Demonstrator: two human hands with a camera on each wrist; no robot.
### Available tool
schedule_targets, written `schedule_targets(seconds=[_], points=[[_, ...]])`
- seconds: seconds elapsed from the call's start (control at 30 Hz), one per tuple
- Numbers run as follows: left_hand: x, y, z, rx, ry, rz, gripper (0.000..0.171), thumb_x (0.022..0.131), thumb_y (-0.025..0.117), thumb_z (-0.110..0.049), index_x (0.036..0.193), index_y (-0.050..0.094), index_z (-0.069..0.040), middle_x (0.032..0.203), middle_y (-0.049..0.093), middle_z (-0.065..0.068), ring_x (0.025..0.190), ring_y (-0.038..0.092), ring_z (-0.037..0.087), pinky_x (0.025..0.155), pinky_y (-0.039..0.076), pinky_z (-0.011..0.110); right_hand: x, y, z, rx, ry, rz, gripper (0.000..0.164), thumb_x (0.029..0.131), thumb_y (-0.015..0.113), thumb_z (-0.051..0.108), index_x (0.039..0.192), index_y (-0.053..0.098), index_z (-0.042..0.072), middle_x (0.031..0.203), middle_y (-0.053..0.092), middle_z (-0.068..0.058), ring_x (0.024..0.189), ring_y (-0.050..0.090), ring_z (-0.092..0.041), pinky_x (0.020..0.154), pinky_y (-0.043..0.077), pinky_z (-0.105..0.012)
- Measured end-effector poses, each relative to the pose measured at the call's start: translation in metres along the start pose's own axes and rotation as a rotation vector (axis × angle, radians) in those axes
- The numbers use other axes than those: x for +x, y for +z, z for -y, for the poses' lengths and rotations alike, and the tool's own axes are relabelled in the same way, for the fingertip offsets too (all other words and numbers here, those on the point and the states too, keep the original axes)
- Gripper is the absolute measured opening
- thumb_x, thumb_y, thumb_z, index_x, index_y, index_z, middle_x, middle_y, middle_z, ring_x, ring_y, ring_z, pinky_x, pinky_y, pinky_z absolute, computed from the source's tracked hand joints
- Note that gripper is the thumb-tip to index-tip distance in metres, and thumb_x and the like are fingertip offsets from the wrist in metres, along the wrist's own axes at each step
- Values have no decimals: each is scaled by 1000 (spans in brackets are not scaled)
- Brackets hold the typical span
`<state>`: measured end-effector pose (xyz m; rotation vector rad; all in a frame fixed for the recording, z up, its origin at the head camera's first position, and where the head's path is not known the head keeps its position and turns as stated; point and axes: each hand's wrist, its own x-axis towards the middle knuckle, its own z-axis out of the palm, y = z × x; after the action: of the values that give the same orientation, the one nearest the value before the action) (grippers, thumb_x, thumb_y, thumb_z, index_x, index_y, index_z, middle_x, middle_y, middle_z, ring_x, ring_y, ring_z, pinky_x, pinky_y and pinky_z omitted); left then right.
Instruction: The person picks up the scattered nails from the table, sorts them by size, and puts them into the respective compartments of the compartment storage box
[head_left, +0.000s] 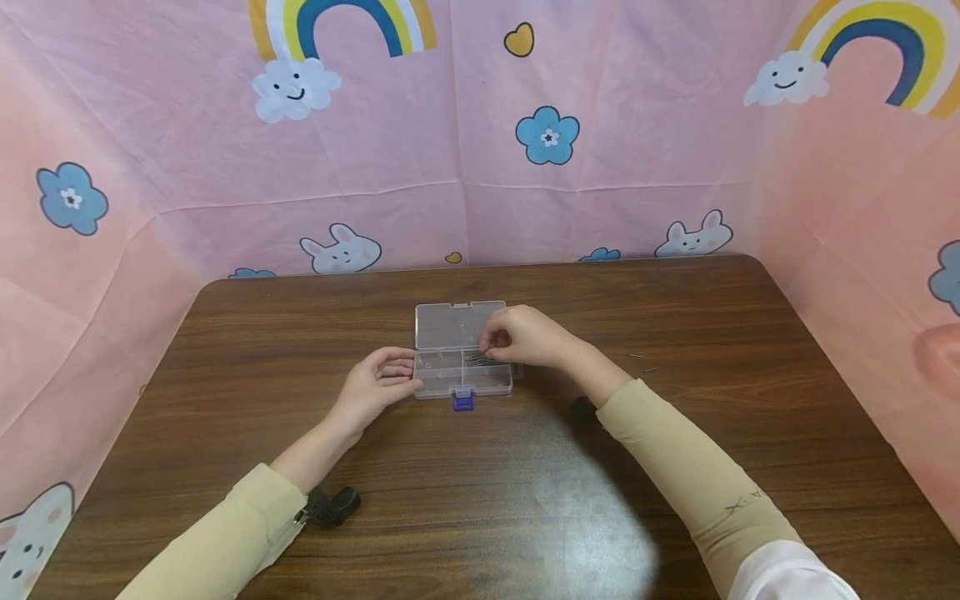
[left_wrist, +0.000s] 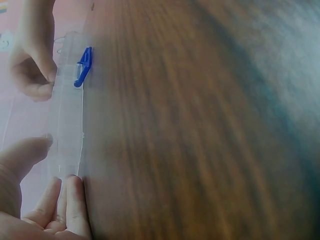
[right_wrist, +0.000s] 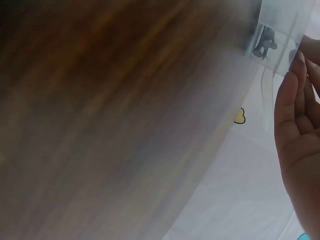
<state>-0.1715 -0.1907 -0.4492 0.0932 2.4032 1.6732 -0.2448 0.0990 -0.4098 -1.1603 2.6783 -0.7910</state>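
A clear plastic compartment box [head_left: 438,385] with a blue latch [head_left: 463,401] sits on the table, its lid [head_left: 446,327] raised at the back. My left hand [head_left: 377,385] holds the box's left end, thumb at the front rim and fingers against the end wall. Over the back right compartment, my right hand [head_left: 528,335] has its fingers bent and fingertips together. I cannot tell whether anything is between them. Slim metal pieces with broad heads, like nails or screws [right_wrist: 266,44], lie in that compartment right below the fingertips.
Two thin metal pieces, one of them a short pin [head_left: 635,356], lie on the brown wooden table [head_left: 420,483] to the right of the box. A pink cloth [head_left: 637,142] with printed rainbows and rabbits encloses the table's back and sides. Dark wrist devices [head_left: 333,505] show beneath both sleeves.
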Motion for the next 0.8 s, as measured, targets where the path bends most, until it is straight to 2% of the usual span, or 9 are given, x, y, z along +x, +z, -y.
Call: schedule_targets(seconds=[0.37,0.8], points=[[1,0,0,7,-5,-4,52,96,78,-8,143,57,2,138,64,26,120,68,30,93,55,11,-9,0,-2,74,-12,-42,5,95,78,6,99,79,8,100,76,-5,88,68,-16,80,61,-29],[3,0,2,24,6,-5,52,96,78,-9,143,57,2,137,65,26,120,68,30,94,57,13,-33,-13,-15,111,57,-97,5,94,78,5,98,78,7,97,74,-5,89,68,-19,82,62,-37]])
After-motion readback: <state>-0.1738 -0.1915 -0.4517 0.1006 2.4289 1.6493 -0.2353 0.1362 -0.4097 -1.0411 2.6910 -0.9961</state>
